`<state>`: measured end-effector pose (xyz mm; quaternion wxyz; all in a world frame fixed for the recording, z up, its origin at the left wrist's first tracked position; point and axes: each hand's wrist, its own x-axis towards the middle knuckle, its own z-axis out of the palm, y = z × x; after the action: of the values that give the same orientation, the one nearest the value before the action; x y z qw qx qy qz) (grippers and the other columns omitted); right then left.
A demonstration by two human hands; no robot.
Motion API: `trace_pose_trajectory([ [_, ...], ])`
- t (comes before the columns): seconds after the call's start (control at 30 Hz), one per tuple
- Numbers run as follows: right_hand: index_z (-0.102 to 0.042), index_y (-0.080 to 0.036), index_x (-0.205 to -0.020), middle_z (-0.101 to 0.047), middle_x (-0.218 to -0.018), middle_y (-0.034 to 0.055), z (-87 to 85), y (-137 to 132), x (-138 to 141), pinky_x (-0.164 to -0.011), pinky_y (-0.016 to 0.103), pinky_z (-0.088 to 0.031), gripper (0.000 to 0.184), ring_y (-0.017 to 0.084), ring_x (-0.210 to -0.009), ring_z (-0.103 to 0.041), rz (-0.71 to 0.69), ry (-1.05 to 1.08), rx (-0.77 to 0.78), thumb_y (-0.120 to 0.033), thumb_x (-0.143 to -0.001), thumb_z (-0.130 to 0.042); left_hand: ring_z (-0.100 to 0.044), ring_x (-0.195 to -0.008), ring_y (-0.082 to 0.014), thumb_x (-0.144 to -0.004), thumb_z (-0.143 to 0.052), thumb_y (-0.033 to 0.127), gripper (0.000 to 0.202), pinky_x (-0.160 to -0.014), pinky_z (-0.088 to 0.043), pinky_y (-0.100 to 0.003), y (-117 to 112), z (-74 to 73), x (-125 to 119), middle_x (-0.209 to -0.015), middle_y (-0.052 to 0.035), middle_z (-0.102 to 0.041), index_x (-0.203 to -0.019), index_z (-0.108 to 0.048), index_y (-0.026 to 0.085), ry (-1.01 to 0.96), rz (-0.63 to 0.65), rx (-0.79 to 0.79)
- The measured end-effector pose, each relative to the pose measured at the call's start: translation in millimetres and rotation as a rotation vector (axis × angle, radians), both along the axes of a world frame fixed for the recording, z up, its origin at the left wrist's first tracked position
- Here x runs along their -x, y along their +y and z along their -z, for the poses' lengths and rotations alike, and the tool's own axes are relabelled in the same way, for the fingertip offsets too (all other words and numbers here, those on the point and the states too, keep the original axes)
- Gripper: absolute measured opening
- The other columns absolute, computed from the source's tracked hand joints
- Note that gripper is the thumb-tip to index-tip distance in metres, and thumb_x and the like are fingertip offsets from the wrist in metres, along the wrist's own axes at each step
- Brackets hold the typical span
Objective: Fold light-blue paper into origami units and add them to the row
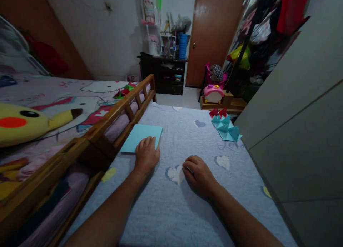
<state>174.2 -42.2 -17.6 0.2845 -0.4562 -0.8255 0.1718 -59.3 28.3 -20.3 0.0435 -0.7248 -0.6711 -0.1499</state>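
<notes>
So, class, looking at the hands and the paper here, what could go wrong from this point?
1. The left hand rests on a corner of the light blue paper stack, so a careless push might slide it towards the wooden rail.
2. The light blue folded pieces and red folded pieces sit near the far right edge of the patterned cloth; tugging the cloth could shift or topple them.
</notes>
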Motion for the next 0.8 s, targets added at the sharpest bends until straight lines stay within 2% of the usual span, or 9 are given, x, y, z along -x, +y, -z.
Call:
trace_pose_trajectory([
  [0.17,-0.067,-0.019,-0.092,-0.064,-0.094,0.0086,3.0,2,-2,-0.084,0.039,-0.047,0.014,0.022,-0.091,-0.056,-0.008,0.021,-0.007,-0.014,-0.093,-0.054,-0.050,-0.130,-0.0323,-0.092,-0.056,0.028,0.043,-0.108,-0.041,-0.047,1,-2.2,-1,-0.140,-0.0151,-0.058,-0.132,-0.057,0.015,-0.048,-0.046,-0.009],
  [0.33,-0.066,-0.018,-0.094,-0.064,-0.094,0.0090,6.5,3,-4,-0.084,0.040,-0.048,0.014,0.022,-0.090,-0.056,-0.017,0.032,-0.015,-0.014,-0.093,-0.053,-0.040,-0.142,-0.0357,-0.091,-0.057,0.028,0.054,-0.116,-0.030,-0.052,0,-0.3,-4,-0.149,-0.0220,-0.048,-0.141,-0.050,0.008,-0.020,-0.057,0.001],
  [0.57,-0.066,-0.018,-0.094,-0.063,-0.094,0.0086,8.3,5,-5,-0.083,0.039,-0.048,0.013,0.022,-0.090,-0.056,-0.025,0.038,-0.011,-0.016,-0.093,-0.053,-0.045,-0.138,-0.0348,-0.095,-0.052,0.030,0.054,-0.112,-0.036,-0.048,-6,-4.1,-8,-0.148,-0.0234,-0.050,-0.145,-0.046,0.008,0.082,-0.023,0.048],
  [0.8,-0.067,-0.018,-0.094,-0.064,-0.095,0.0090,5.6,4,-4,-0.084,0.040,-0.048,0.014,0.022,-0.091,-0.056,-0.012,0.034,0.004,-0.015,-0.093,-0.053,-0.055,-0.126,-0.0303,-0.095,-0.050,0.025,0.042,-0.104,-0.043,-0.042,-8,-12.0,-6,-0.133,-0.0180,-0.062,-0.134,-0.056,0.010,0.011,0.034,0.028],
])
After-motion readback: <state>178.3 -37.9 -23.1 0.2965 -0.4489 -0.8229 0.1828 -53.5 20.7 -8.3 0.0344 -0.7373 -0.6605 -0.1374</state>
